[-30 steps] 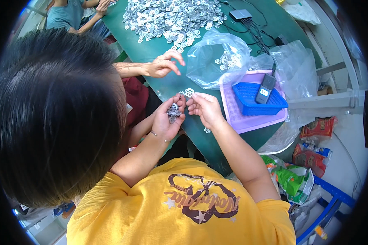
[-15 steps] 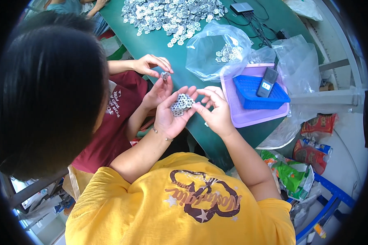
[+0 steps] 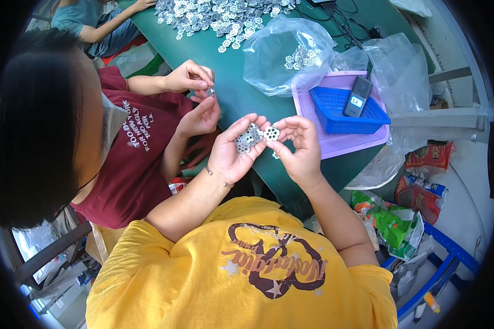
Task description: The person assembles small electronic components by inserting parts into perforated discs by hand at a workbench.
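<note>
Several small silvery metal discs (image 3: 246, 140), flower-shaped and pierced with round holes, lie heaped in my left hand (image 3: 230, 156). That palm is turned up and its fingers curl around the pile. Just to the right, my right hand (image 3: 302, 151) pinches one such disc (image 3: 271, 133) between thumb and fingers, its holed face showing. The two hands nearly meet over the near edge of the green table. Below the pinched disc, part of another pale piece (image 3: 275, 155) shows by my right thumb.
A large heap of like discs (image 3: 214, 19) covers the far table (image 3: 230, 71). A clear plastic bag (image 3: 274, 55) holds more. To its right, a purple tray (image 3: 335, 148) bears a blue basket (image 3: 335, 118) with a black device (image 3: 358, 96). At left, a co-worker's hands (image 3: 195, 90) hold a small piece.
My right hand has drawn one disc away from the pile in my left palm and turned its face up. The co-worker at left has leaned back, hands shifting left.
</note>
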`<state>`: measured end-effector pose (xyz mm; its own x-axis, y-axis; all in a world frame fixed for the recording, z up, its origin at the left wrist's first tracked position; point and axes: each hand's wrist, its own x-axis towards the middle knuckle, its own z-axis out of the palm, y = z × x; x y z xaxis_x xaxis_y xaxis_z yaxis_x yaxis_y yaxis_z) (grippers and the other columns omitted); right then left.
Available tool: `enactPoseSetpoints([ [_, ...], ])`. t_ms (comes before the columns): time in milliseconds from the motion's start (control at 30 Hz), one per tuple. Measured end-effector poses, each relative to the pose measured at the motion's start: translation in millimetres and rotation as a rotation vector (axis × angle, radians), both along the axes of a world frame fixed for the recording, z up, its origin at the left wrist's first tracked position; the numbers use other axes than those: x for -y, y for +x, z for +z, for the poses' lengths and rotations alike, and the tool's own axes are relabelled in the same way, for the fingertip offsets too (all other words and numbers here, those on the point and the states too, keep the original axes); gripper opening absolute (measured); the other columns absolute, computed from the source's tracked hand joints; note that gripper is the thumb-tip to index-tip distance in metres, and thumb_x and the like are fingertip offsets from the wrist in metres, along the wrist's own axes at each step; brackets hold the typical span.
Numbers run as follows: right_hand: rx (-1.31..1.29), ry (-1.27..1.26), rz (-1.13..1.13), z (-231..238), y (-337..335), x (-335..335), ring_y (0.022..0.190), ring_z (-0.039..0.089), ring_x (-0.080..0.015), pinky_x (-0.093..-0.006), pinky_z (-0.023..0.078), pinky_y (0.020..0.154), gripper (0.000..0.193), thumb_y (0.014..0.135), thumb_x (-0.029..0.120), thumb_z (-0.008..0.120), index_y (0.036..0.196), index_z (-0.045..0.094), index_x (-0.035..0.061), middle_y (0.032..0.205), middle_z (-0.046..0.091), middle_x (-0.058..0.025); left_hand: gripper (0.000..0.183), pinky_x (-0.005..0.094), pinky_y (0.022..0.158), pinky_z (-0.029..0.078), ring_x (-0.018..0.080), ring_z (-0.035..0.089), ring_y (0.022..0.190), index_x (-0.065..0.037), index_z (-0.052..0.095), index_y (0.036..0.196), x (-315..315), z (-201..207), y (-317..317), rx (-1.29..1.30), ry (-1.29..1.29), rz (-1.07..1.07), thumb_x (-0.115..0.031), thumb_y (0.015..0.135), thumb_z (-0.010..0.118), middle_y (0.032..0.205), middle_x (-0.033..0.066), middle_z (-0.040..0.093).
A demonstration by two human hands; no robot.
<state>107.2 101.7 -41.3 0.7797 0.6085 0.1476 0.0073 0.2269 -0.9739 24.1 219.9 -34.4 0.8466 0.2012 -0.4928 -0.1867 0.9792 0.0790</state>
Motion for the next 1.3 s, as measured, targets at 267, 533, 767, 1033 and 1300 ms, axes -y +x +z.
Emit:
enactPoseSetpoints([
  [267,-0.068,-0.076,0.077,1.6,7.3,8.3,0.071,0.052,-0.0085,-0.0206,0.044,0.063,0.018,0.074,0.000,0.061,0.091,0.054,-0.0010,0.086,0.054,-0.0043,0.017,0.0241,0.057,0.047,0.0119,0.057,0.073,-0.003,0.054,0.097,5.4,6.3,-0.2,-0.158,0.318,-0.216,-0.010,0.082,0.054,0.085,0.0051,0.058],
  [533,-0.595,-0.082,0.073,4.3,9.6,3.7,0.061,0.051,-0.0064,-0.0179,0.042,0.051,0.011,0.081,0.007,0.055,0.088,0.057,-0.0010,0.072,0.056,-0.0034,0.016,0.0218,0.054,0.045,0.0096,0.056,0.069,-0.001,0.055,0.096,3.2,6.5,-1.1,-0.173,0.402,-0.273,-0.006,0.081,0.054,0.081,0.0053,0.059],
  [767,-0.781,-0.030,0.135,-1.6,14.6,3.6,0.061,0.052,-0.0073,-0.0191,0.044,0.053,0.013,0.081,0.007,0.054,0.090,0.055,-0.0018,0.074,0.057,-0.0043,0.015,0.0200,0.053,0.044,0.0078,0.056,0.069,-0.002,0.056,0.094,4.8,11.7,3.0,-0.217,0.449,-0.311,-0.008,0.081,0.055,0.080,0.0039,0.059],
  [1033,-0.866,-0.023,0.175,-2.8,15.6,-2.4,0.059,0.053,-0.0090,-0.0196,0.043,0.053,0.011,0.083,0.009,0.052,0.089,0.055,0.0001,0.073,0.058,-0.0057,0.013,0.0182,0.050,0.042,0.0069,0.055,0.067,-0.003,0.056,0.091,4.0,9.3,0.3,-0.229,0.416,-0.320,-0.010,0.081,0.055,0.079,0.0027,0.059],
  [1300,-1.028,0.021,0.284,-6.0,21.2,-0.8,0.060,0.056,-0.0140,-0.0211,0.043,0.052,0.012,0.083,0.008,0.049,0.089,0.054,-0.0012,0.072,0.058,-0.0079,0.011,0.0180,0.049,0.041,0.0073,0.054,0.065,-0.002,0.057,0.089,6.7,10.2,0.2,-0.204,0.416,-0.317,-0.010,0.081,0.054,0.077,0.0034,0.059],
])
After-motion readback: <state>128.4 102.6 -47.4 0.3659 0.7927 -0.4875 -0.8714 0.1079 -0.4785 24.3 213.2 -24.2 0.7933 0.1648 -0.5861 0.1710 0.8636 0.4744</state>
